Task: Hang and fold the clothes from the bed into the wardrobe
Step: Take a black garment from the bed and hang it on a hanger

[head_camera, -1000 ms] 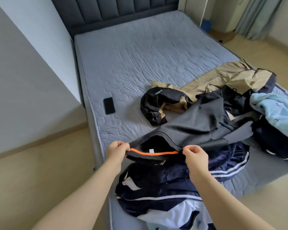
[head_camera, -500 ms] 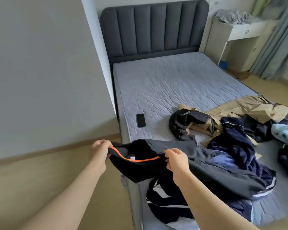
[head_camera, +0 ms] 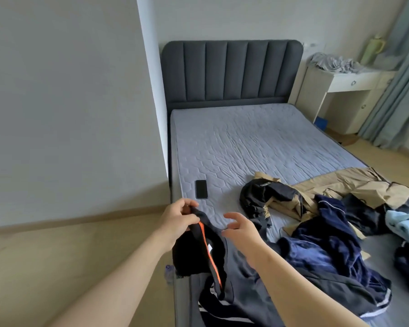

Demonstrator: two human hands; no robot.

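A dark grey garment (head_camera: 243,274) with a black waistband and an orange stripe hangs over the near left corner of the bed (head_camera: 246,142). My left hand (head_camera: 177,217) grips the top of the waistband. My right hand (head_camera: 240,228) hovers just right of it, fingers spread and loosely curled, holding nothing. More clothes lie on the mattress to the right: a navy velvet garment with white stripes (head_camera: 326,246), a tan and black jacket (head_camera: 316,192), and a light blue item (head_camera: 404,227).
A black phone (head_camera: 201,189) lies near the bed's left edge. A grey wall (head_camera: 69,102) stands to the left, with wood floor (head_camera: 69,256) below. A white desk (head_camera: 350,88) with crumpled cloth and curtains (head_camera: 397,90) are at the far right.
My right hand has let go of the waistband and opened. My left hand now holds the waistband alone, so it hangs down. The view has tilted up toward the headboard.
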